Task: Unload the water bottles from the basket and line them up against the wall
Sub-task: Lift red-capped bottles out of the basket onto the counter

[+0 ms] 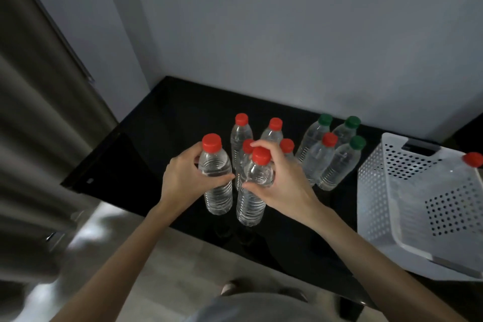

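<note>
My left hand (183,178) grips a clear red-capped water bottle (218,191) around its upper body. My right hand (283,180) grips a second red-capped bottle (252,204) just below its cap. Both bottles stand upright near the front of the black table (146,144). Behind them stand several red-capped bottles (241,136). To the right is a cluster with green caps (351,123) and one red cap (329,139), close to the wall. The white perforated basket (376,191) sits at the right, with one red-capped bottle (473,159) lying inside.
A grey-white wall (287,34) runs behind the table. A beige curtain (39,112) hangs at the left. Pale floor (162,256) shows below the table's front edge, and the table's left part is bare black surface.
</note>
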### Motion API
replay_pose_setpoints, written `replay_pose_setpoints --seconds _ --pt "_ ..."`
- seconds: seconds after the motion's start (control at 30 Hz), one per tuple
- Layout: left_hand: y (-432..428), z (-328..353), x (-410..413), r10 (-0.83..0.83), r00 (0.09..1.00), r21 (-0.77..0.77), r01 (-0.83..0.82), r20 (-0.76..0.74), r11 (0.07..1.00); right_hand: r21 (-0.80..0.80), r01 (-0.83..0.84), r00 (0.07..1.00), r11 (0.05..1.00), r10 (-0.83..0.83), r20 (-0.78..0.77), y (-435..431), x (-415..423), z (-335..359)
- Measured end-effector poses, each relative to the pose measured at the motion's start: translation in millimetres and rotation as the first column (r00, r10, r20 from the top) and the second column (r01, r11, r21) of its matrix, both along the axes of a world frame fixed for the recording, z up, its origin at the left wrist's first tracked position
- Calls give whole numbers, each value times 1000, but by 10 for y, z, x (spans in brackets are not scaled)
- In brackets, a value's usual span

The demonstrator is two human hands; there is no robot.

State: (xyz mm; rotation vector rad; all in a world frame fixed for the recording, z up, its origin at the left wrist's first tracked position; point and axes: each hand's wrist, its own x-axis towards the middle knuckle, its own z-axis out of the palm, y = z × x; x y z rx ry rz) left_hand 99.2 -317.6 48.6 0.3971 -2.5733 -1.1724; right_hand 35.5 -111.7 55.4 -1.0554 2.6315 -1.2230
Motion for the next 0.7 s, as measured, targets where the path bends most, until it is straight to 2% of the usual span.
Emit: replay_pose_setpoints --seconds 0.17,0.43,0.7 --pt "-258 -314 -57 -37 999 -30 38 32 999 31 24 999 999 -25 47 -242 67 -181" --pt "-363 -649 -313 -24 998 62 20 55 998 135 136 990 981 -138 8 -315 96 -445" --pt "-280 -808 -529 -78 996 103 74 34 992 175 171 976 970 -191 108 -252 22 -538"
